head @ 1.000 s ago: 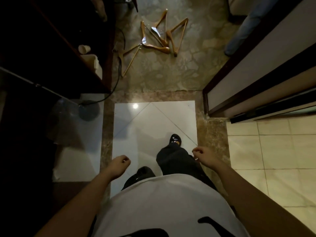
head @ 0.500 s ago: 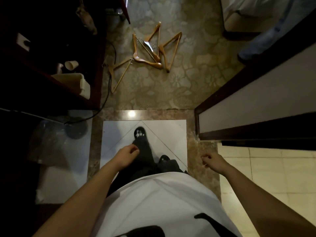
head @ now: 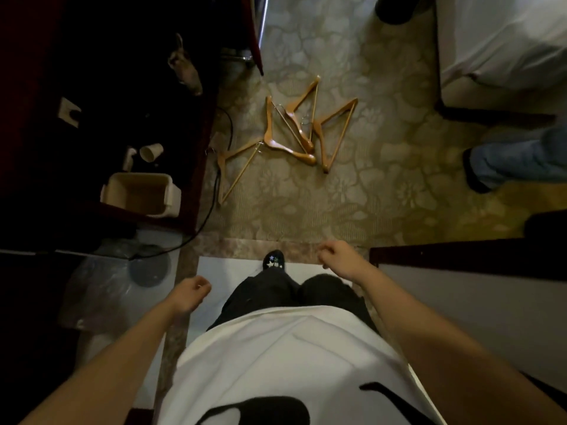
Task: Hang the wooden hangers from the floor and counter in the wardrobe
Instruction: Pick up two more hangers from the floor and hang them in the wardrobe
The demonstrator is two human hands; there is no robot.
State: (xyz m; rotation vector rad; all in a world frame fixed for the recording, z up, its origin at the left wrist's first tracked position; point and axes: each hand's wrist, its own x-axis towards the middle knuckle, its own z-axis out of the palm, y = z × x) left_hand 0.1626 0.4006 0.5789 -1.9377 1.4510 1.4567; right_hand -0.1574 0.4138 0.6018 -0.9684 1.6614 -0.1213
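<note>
Left hand (head: 190,294) and right hand (head: 340,259) are hanging loosely curled, gripping nothing; wooden hangers (head: 271,142) are lying on carpet (head: 368,194) at 12 o'clock.

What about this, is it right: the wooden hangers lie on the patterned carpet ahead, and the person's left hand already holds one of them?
Not quite. The head view shows the left hand holding nothing, its fingers loosely curled; the right hand is empty too. The wooden hangers do lie on the patterned carpet ahead, none picked up.
</note>
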